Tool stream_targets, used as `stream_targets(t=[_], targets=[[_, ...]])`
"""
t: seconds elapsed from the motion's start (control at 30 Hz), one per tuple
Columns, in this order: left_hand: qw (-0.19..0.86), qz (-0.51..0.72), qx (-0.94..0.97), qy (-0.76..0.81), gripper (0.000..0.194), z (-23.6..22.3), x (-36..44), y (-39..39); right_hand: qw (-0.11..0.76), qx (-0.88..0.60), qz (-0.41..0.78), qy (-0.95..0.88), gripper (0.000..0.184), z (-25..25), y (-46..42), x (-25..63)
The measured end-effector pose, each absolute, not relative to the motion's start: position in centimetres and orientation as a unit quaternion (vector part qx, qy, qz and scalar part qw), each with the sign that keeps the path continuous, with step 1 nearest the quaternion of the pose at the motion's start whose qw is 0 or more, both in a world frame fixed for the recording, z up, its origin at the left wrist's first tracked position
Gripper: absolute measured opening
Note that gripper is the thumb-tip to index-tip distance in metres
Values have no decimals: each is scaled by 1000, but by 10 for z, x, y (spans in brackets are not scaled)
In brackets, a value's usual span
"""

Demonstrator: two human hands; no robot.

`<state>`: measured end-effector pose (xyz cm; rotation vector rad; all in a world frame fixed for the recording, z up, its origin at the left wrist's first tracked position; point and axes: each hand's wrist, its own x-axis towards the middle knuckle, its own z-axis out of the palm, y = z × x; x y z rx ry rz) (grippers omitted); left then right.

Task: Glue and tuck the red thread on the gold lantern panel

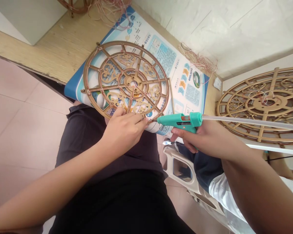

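Observation:
A round gold-brown ornamental frame (124,67) with spokes and scrollwork lies on a printed sheet. Thin reddish wire seems to run along its rings. My left hand (127,125) is closed over the frame's near rim, its fingertips hidden in part by the hand itself. In my right hand (197,136) is a teal hot glue gun (178,120), gripped by its handle. A long whitish glue stick (246,122) sticks out of the gun's rear. The nozzle points left at the rim, close to my left fingertips; whether it touches the rim I cannot tell.
The printed sheet (168,55) covers part of the wooden table (51,48). Tangled wires (197,60) lie at its far edge. Similar round frames (263,104) stand at the right. A seated person's white clothing (227,191) and a pale plastic chair (183,169) are below right.

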<state>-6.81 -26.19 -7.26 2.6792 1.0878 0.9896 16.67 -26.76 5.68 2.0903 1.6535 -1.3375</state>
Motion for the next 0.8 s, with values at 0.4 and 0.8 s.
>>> stream_targets(t=[0.4,0.8], targets=[[61,313,877,359,24,-72,-69,-262,76,703,-423,566,53,58,-269,175],[58,311,875,367,26,-71,-67,-262,55,698,-470,538,49,54,-269,167]])
